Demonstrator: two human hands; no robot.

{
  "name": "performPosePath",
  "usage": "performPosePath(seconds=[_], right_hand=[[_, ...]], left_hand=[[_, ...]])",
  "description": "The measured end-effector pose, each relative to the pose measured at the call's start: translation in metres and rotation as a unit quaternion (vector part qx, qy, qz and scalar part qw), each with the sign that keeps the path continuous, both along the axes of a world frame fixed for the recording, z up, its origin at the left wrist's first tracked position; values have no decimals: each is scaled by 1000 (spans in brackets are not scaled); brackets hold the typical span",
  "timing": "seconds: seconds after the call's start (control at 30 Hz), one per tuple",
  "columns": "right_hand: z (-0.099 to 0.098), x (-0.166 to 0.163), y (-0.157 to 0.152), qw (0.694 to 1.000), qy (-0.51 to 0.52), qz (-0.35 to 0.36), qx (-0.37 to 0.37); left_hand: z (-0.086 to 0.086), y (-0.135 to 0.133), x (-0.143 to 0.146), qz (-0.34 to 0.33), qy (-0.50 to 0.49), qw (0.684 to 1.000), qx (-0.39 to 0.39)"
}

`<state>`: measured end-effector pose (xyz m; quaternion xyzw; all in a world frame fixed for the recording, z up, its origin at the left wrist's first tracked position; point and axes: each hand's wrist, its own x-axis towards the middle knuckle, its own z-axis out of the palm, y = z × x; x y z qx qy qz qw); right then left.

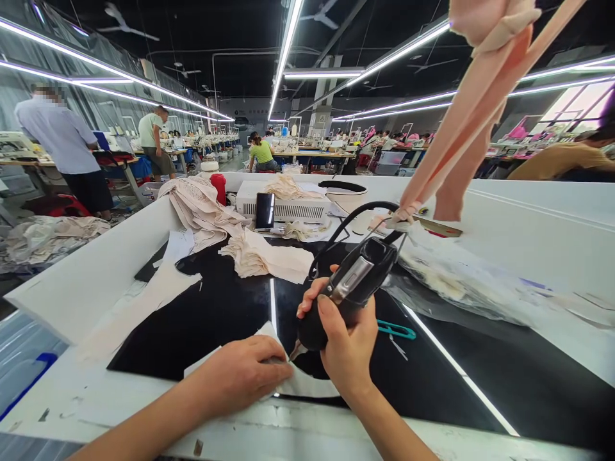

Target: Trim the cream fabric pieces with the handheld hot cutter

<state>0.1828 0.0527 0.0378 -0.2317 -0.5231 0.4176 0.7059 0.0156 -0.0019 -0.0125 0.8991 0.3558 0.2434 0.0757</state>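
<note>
- Cloth piece (310,385), pale and thin, lies near the front edge of the shiny black board (230,314), partly under our left hand.
- Our left hand (245,368) lies low on the cloth with its fingers bent and close together. We cannot tell if they pinch it or only press it down.
- Our right hand (350,342) has its fingers wrapped around a fat black tool (358,282), thumb on the near side.
- We tilt the tool so its metal tip (298,350) points down, just beside our left fingertips.
- A black cord (331,238) bends around behind the tool.
- A long pink strip (461,134) hangs down to near the tool's top end.
- To the right of our right hand, a teal tool (398,330) lies on the board.
- Past our hands we see a pile of pale cloth (264,255), and behind it a phone (264,210) leaning up against a white box (288,203).
- Left of the box stands a red bottle (218,188).
</note>
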Motion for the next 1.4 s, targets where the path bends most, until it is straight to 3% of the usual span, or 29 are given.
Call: performPosePath(seconds=[0.2, 0.47, 0.67, 0.93, 1.4], right_hand=[[6, 8, -4, 1000, -1, -9, -13], [1, 8, -6, 1000, -9, -2, -10], [9, 23, -12, 1000, -11, -12, -12], [6, 41, -19, 999, -23, -27, 2], [7, 26, -16, 1000, -3, -26, -1]], left_hand=[[0, 0, -1, -1, 14, 1000, -7], [-2, 1, -2, -2, 19, 1000, 3], [4, -2, -3, -6, 1, 1000, 12], [-2, -2, 20, -1, -16, 997, 71], [-6, -14, 20, 12, -13, 999, 43]])
